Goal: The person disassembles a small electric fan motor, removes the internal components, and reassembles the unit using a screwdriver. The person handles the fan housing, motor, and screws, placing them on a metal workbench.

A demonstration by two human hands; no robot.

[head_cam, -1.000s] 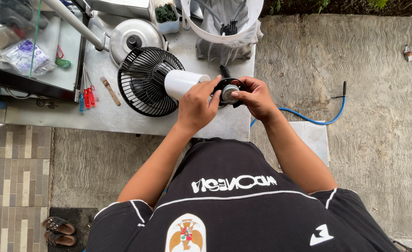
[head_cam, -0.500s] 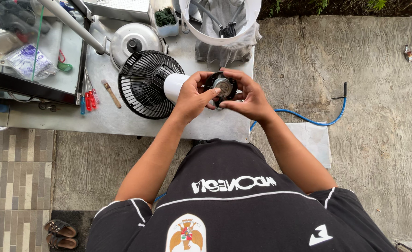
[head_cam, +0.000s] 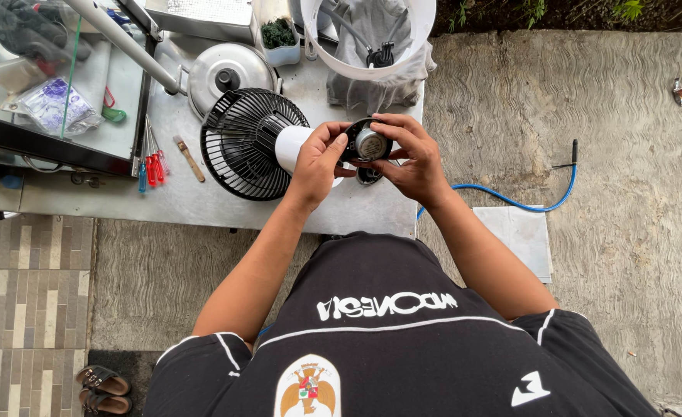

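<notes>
A small round black part with a silver metal centre (head_cam: pixel 369 143) is held up over the table between both hands. My left hand (head_cam: pixel 319 164) grips its left edge with thumb and fingers. My right hand (head_cam: pixel 409 156) wraps its right side and top. Just behind my left hand lies a small fan with a black wire grille (head_cam: pixel 240 143) and a white motor housing (head_cam: pixel 291 147), on its side on the grey metal table (head_cam: pixel 202 202). Another small dark piece (head_cam: pixel 368 177) rests on the table under my hands.
On the table are red-handled screwdrivers (head_cam: pixel 152 166), a small brush (head_cam: pixel 189 158), a steel pot lid (head_cam: pixel 227 73) and a white bucket (head_cam: pixel 368 38) with cloth and cable. A glass case (head_cam: pixel 55 116) stands left. A blue hose (head_cam: pixel 511 202) lies on the concrete floor.
Both hands have lifted the round black part slightly and turned it so its silver centre faces up. The fan has stayed where it was.
</notes>
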